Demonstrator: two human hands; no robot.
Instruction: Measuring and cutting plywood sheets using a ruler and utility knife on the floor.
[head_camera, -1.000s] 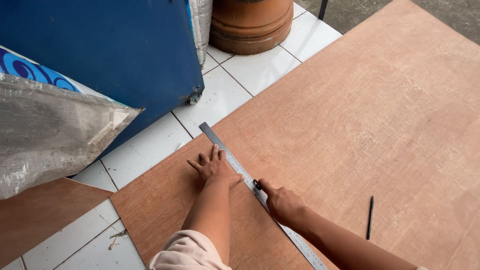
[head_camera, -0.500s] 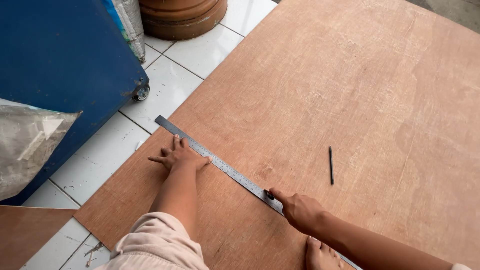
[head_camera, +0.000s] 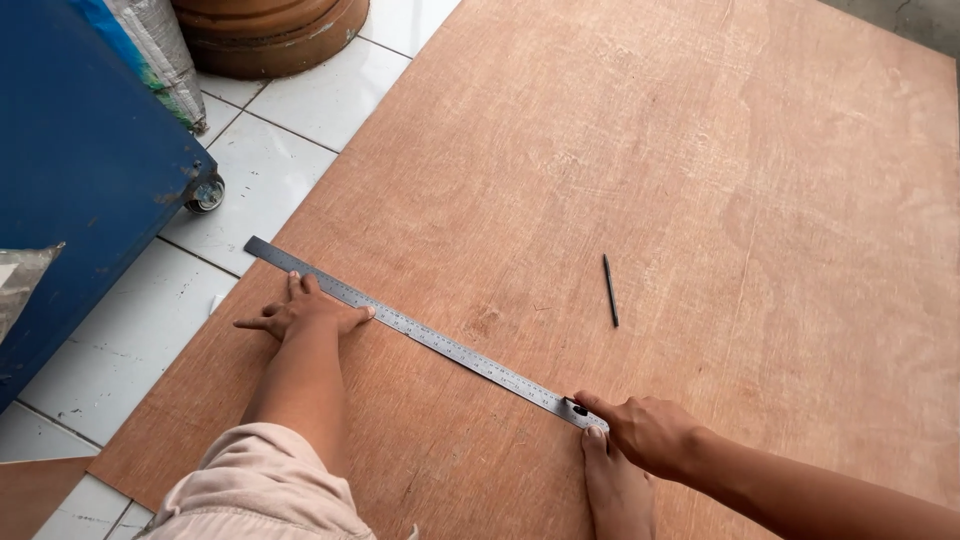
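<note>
Head view: a long metal ruler (head_camera: 420, 333) lies slanted on a big brown plywood sheet (head_camera: 700, 180) that rests on a white tiled floor (head_camera: 250, 170). The left hand (head_camera: 300, 315) lies flat with its fingers spread, and its fingertips press on the ruler's edge near the far left end. The right hand (head_camera: 645, 430) has its grip pressed together, pinching a small dark marking tool (head_camera: 578, 408) right at the ruler's near end; the tool is too small to tell what kind it is. A bare foot (head_camera: 615, 490) sits just under the right hand, touching the wood. A thin black pencil (head_camera: 610, 290) lies alone on the wood, up and away from the right hand, well apart from the ruler. Far out past the left hand stands a blue cart (head_camera: 80, 170) with a small wheel (head_camera: 207, 192). A brown clay pot (head_camera: 270, 30) stands beyond that.
</note>
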